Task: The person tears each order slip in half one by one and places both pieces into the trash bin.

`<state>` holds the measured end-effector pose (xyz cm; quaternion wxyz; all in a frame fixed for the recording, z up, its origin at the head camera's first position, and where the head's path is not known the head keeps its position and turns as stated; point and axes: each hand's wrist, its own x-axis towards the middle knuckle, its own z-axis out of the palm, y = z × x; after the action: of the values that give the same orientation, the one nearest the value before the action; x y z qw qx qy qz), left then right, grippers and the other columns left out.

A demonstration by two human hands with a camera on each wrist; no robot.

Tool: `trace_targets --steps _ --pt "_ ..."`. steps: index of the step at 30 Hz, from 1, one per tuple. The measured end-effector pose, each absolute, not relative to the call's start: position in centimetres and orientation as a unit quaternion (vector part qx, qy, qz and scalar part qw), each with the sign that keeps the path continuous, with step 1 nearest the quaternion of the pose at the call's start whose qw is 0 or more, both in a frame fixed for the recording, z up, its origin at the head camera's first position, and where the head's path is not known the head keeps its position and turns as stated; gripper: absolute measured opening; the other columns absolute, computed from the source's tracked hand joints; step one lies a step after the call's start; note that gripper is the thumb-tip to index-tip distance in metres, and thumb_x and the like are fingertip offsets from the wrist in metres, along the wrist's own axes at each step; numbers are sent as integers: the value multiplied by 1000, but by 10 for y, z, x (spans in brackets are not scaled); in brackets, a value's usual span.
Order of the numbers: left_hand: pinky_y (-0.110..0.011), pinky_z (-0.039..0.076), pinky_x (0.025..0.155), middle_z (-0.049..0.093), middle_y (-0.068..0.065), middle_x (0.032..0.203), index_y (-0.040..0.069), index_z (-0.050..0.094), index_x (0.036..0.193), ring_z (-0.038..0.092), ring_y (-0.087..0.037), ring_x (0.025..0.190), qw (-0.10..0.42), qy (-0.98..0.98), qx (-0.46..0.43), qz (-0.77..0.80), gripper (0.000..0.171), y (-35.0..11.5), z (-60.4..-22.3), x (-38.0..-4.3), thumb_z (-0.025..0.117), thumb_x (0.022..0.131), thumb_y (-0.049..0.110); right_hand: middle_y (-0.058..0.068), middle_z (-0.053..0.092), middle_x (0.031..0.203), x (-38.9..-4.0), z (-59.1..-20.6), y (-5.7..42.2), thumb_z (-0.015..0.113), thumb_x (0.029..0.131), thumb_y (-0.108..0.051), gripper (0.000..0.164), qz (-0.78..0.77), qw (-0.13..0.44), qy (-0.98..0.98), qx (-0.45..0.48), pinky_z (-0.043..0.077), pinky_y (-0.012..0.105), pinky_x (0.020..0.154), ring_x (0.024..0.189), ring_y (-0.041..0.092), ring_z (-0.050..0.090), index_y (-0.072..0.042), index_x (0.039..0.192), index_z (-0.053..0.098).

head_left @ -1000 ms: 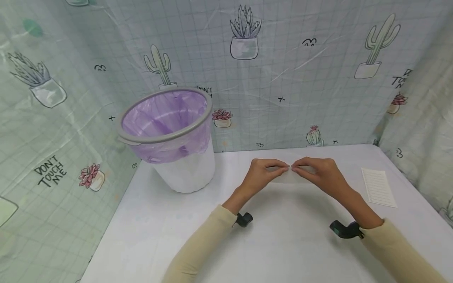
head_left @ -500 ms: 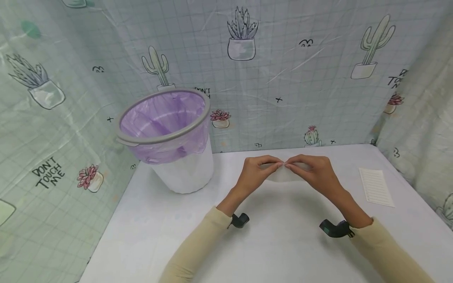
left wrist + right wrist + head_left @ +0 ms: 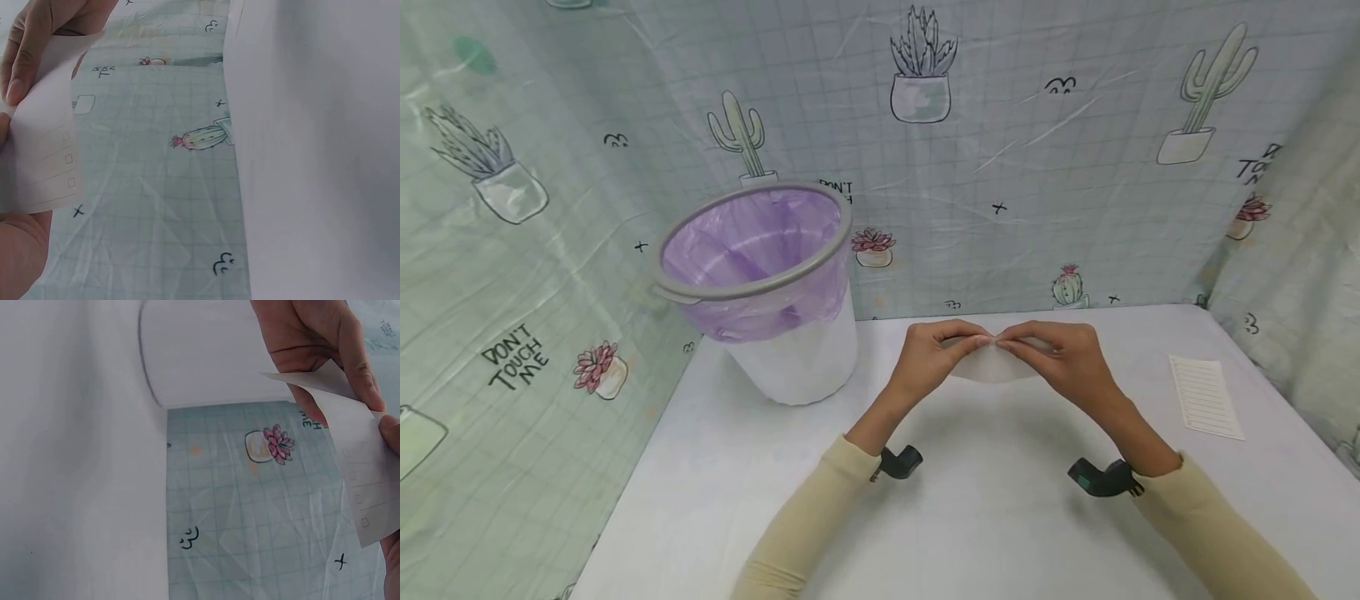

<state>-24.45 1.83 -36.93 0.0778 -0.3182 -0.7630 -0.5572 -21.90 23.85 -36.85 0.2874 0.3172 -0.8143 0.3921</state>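
A sheet of white paper (image 3: pixel 994 367) with printed lines and small checkboxes is held up over the table, pinched at its top edge by both hands. My left hand (image 3: pixel 927 354) grips it between thumb and fingers from the left. From the right, my right hand (image 3: pixel 1070 354) pinches it too, the fingertips of both hands meeting at one spot. In the left wrist view the paper (image 3: pixel 47 150) bends, its checkboxes facing that camera. In the right wrist view the sheet (image 3: pixel 356 469) curves, with a flap sticking out near the left hand (image 3: pixel 319 337).
A white bin (image 3: pixel 801 362) with a grey rim and purple liner (image 3: pixel 760 237) stands at the back left of the white table (image 3: pixel 970 508). A lined cream paper (image 3: pixel 1206 396) lies at the right. A cactus-print curtain (image 3: pixel 1030 192) rises behind.
Both hands have moved slightly left and away from the body, still pinching the paper. More of the sheet now shows below the fingers.
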Motion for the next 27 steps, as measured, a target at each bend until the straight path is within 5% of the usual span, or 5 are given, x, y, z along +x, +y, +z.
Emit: trace_targets --steps 7,18,27 --pt "-25 57 81 78 -4 99 6 81 100 71 -4 93 86 -757 -321 -563 14 15 -363 -243 73 94 16 1 78 90 -219 -365 232 82 77 10 26 404 294 -810 307 50 9 75 80 15 74 -6 97 80" --pt "-27 58 79 78 -4 98 5 81 100 70 -4 91 92 -745 -310 -583 13 13 -356 -241 74 94 15 4 78 88 -220 -357 228 83 76 10 23 426 294 -803 296 50 8 77 87 -7 68 -4 95 80" --pt "-26 57 76 78 -6 98 6 80 100 71 -10 92 87 -741 -273 -608 16 5 -355 -242 75 94 18 7 78 88 -214 -353 227 82 75 13 27 447 290 -791 300 51 9 73 87 -5 70 -5 94 81"
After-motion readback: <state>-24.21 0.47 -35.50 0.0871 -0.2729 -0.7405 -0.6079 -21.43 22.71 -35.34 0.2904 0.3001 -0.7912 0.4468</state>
